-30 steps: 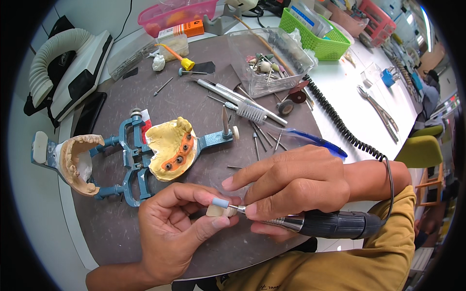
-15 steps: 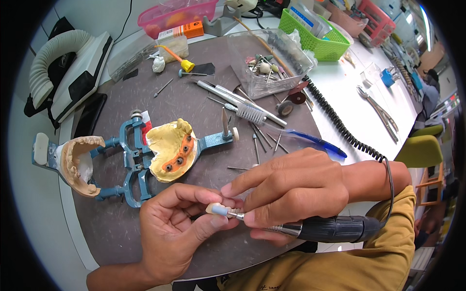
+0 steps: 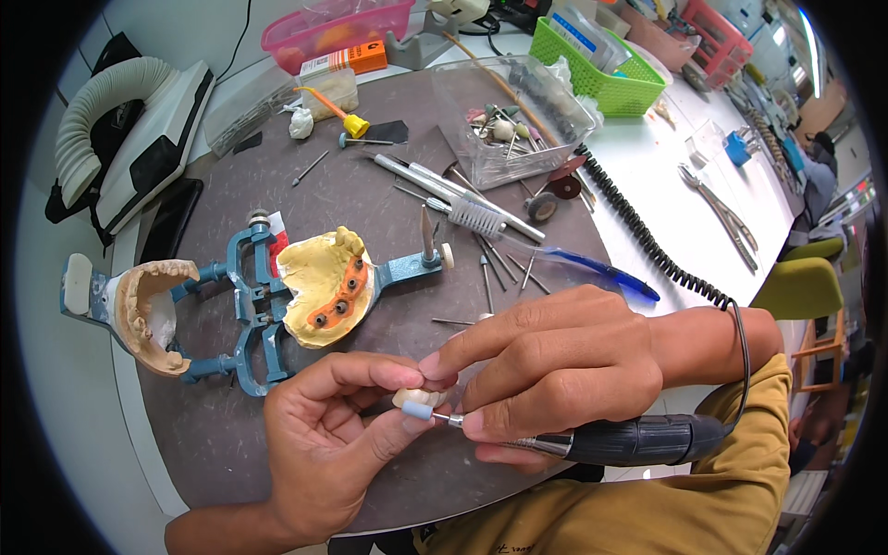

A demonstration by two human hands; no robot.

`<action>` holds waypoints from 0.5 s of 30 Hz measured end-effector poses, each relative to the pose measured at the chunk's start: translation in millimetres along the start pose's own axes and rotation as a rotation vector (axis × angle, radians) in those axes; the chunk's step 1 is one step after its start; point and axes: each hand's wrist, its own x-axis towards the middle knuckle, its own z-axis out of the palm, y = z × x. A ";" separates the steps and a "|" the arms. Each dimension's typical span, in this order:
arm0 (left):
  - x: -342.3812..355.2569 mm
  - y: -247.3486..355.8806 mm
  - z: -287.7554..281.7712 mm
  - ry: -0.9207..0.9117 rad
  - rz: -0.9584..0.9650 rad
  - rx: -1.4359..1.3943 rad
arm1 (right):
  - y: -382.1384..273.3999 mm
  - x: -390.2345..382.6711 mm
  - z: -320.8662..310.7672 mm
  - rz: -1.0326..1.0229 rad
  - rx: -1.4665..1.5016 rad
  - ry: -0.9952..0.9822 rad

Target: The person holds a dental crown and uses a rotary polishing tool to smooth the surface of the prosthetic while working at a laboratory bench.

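Note:
Between the fingertips and thumb of my left hand is a small tooth-coloured dental bridge. My right hand grips a black and silver rotary handpiece like a pen, its fingertips close to the left ones. A pale blue cylindrical grinding bit at the handpiece's tip lies against or right beside the bridge's near side. Much of the bridge is hidden by fingers. Just beyond my left hand, a blue articulator lies opened out, bearing a yellow dental cast with an orange gum strip and a beige cast.
Loose burs, a knife-like hand tool and a blue pen lie beyond my right hand. Farther back stands a clear box of bits. A coiled black cord runs to the handpiece. Pliers lie at right.
The grinding bit has shifted slightly down and left along the bridge, showing more of the bridge's pale surface. Both hands keep their grips nearly in place.

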 end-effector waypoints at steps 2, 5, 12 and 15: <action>0.6 3.7 5.1 0.019 -0.026 0.030 | -0.9 -0.1 0.7 0.037 -0.001 0.030; -0.7 3.2 5.2 0.040 -0.024 0.065 | 0.5 -0.4 -0.8 0.033 0.011 0.015; -0.2 4.2 7.4 0.044 -0.041 0.040 | -1.1 0.1 -1.3 0.060 -0.002 0.041; -1.0 4.1 5.8 0.039 -0.041 0.040 | -2.6 0.5 -0.5 0.083 -0.020 0.061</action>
